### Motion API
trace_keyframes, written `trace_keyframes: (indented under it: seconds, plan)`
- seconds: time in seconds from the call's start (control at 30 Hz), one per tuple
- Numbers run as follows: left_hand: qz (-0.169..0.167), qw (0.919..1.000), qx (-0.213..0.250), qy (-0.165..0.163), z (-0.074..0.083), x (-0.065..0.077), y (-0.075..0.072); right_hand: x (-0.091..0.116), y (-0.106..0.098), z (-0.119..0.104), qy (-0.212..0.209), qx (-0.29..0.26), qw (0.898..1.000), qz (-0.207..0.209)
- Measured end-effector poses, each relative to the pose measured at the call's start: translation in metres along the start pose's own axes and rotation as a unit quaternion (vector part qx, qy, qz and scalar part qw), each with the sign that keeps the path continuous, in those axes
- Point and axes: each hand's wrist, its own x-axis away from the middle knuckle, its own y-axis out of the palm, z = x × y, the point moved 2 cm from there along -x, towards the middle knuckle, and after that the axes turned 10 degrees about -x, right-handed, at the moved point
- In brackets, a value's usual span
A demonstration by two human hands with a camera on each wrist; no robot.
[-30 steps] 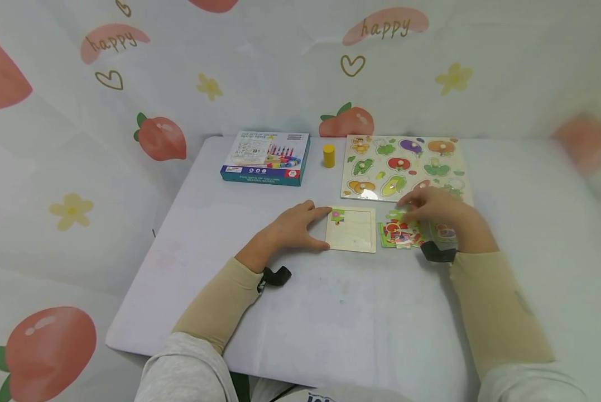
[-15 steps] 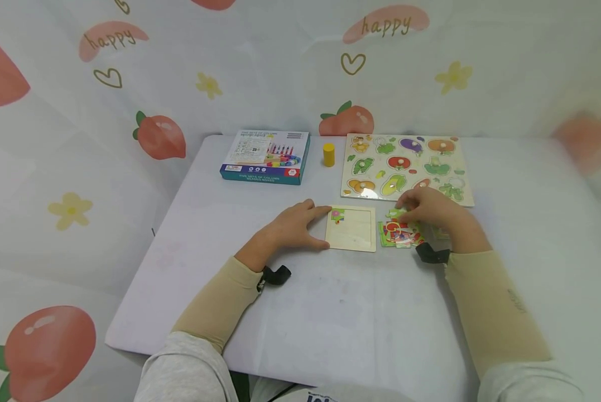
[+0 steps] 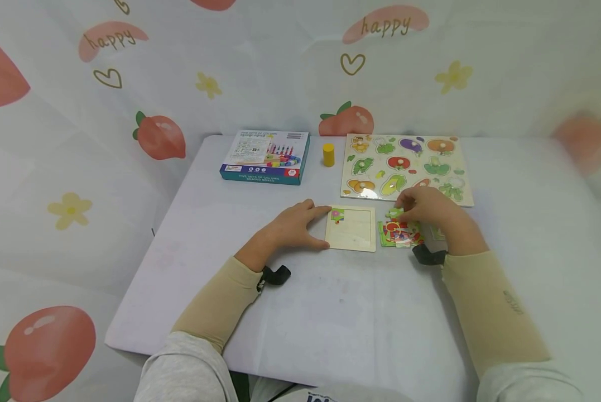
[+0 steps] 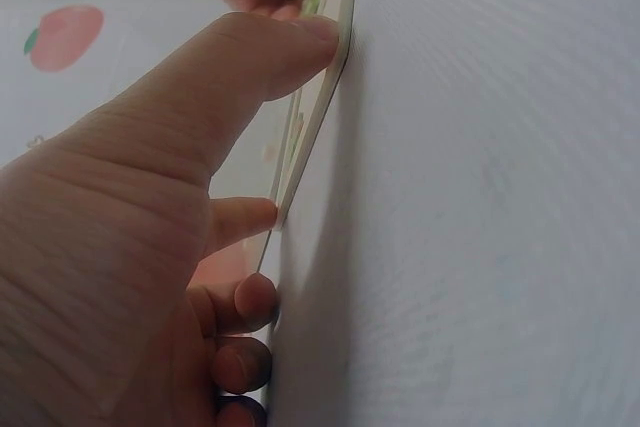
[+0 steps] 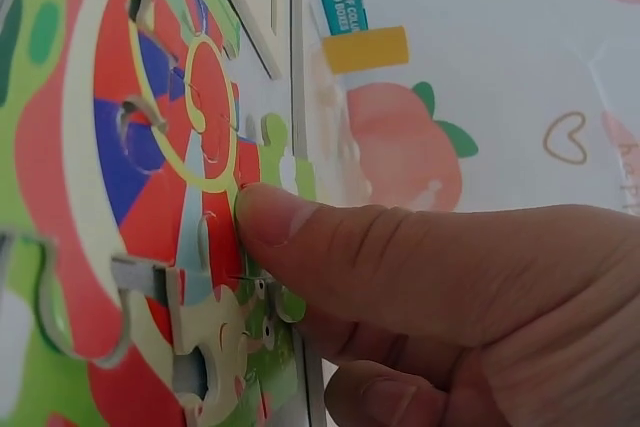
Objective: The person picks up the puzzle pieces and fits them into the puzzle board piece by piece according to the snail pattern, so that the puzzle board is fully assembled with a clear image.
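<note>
A small square wooden puzzle tray (image 3: 352, 231) lies in the middle of the table. One green puzzle piece with a pink patch (image 3: 337, 215) sits in its upper left corner. My left hand (image 3: 297, 226) holds the tray's left side, thumb at the near corner and index finger at the far one. To the tray's right is a pile of colourful jigsaw pieces (image 3: 398, 234). Over that pile, my right hand (image 3: 426, 211) pinches a green-edged puzzle piece (image 5: 278, 152) between thumb and fingers; the fingers behind it are partly hidden in the right wrist view.
A vegetable peg puzzle board (image 3: 380, 164) lies behind the pile. Left of it stand a yellow cylinder (image 3: 328, 155) and a boxed bead set (image 3: 265, 158). Another green-edged piece (image 3: 438, 233) shows beside my right wrist.
My right hand and forearm have shifted slightly left over the pile, and more of the green piece shows at the fingertips. The left hand and tray stay in place.
</note>
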Motion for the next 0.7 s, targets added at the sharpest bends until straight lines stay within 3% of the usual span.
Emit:
trace_keyframes:
  seconds: [0.7]
  plan:
    - [-0.003, 1.0, 0.003, 0.004, 0.0011, 0.0006, -0.0014, 0.0033, -0.0019, -0.0001, -0.009, 0.014, 1.0, -0.012]
